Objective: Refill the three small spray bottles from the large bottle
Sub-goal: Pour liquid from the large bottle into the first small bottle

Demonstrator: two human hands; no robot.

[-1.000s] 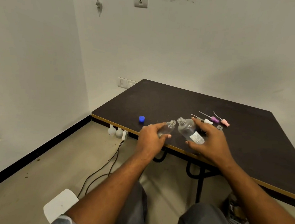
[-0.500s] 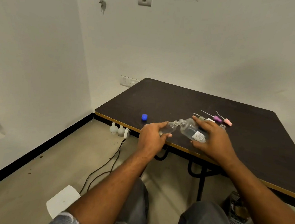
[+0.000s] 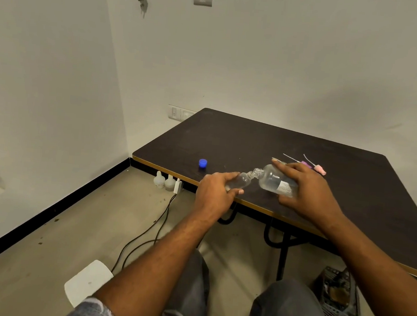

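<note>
1. The left hand (image 3: pixel 214 191) holds a small bottle (image 3: pixel 241 181) near the front edge of the dark table (image 3: pixel 351 185).
2. The right hand (image 3: pixel 308 191) holds the big bottle (image 3: pixel 273 180), tipped so its mouth meets the small bottle's mouth.
3. A blue cap (image 3: pixel 202 163) sits on the table, to the left.

White walls (image 3: pixel 286 64) (scuffed), dark table (image 3: pixel 304 151).

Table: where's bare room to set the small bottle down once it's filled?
Bare: the far half of the table, behind the blue cap and spray heads, and the right side beyond the right hand. Crowded: the near edge, where the left hand holds the small bottle to the mouth of the large bottle, with the spray heads just behind.
</note>
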